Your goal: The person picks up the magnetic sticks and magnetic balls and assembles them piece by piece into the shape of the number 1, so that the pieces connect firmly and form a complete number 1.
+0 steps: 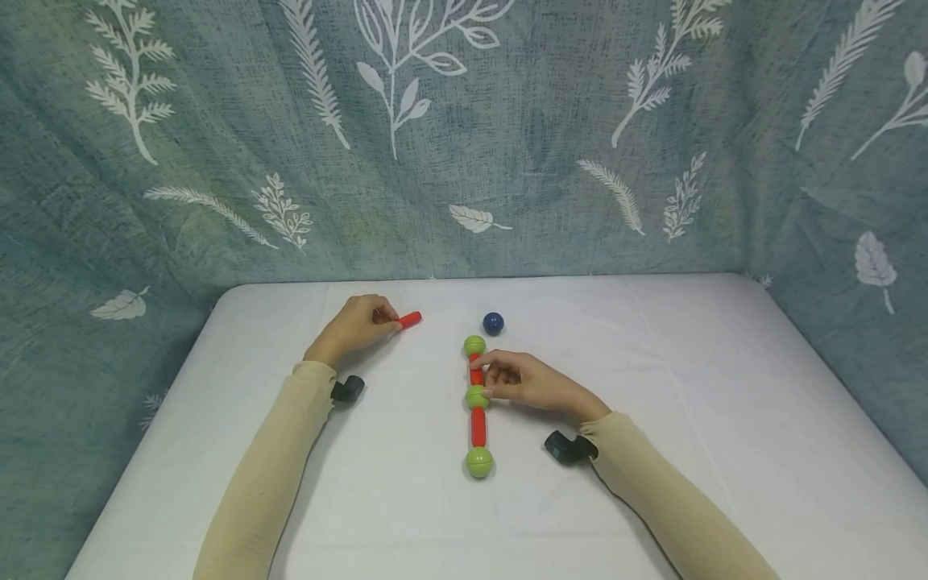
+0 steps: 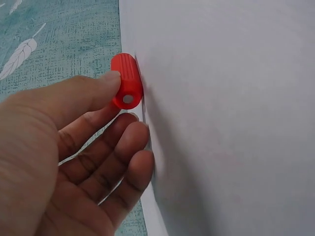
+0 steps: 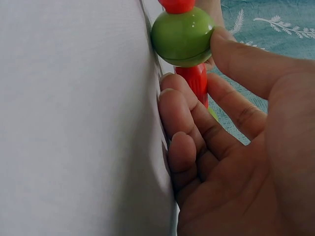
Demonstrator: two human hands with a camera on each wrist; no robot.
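Observation:
In the head view my left hand [image 1: 358,324] pinches a red magnetic rod [image 1: 410,320] between thumb and fingers at the table's far left. The left wrist view shows that rod [image 2: 126,81] ribbed, with a round silver tip. A straight chain of green balls [image 1: 479,462] joined by red rods [image 1: 478,427] lies on the white table. My right hand [image 1: 528,379] holds the chain from its right side, the thumb against the middle green ball [image 3: 182,37] and the index finger over the farther red rod [image 3: 193,81]. Its other fingers are curled close to the table.
A dark blue ball [image 1: 493,324] rests on the table just beyond the chain's far end, apart from it. White cloth covers the table [image 1: 696,387]. A teal leaf-print curtain [image 1: 464,185] stands behind the far edge. Small black cameras [image 1: 569,448] sit at both wrists.

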